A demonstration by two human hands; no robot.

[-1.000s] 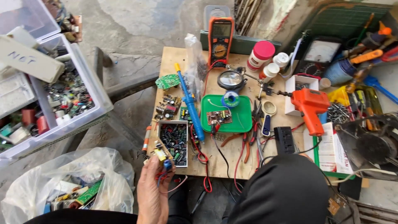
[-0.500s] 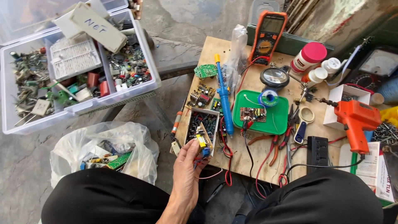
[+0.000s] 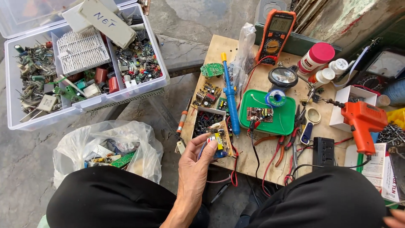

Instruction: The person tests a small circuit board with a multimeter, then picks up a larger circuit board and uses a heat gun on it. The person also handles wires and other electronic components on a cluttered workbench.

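- While the left hand [image 3: 195, 162] is pinching a small circuit board [image 3: 219, 139] between thumb and fingertips, the board is hanging over the near-left corner of the wooden board [image 3: 219, 46], so a loosening grip is risking a drop to the floor.
- Red wires [image 3: 233, 162] trailing beside the board are risking a snag.
- Tan circuit board is showing a yellow part and a blue part.
- Right hand [image 3: 396, 217] is barely showing; its grip cannot be told.
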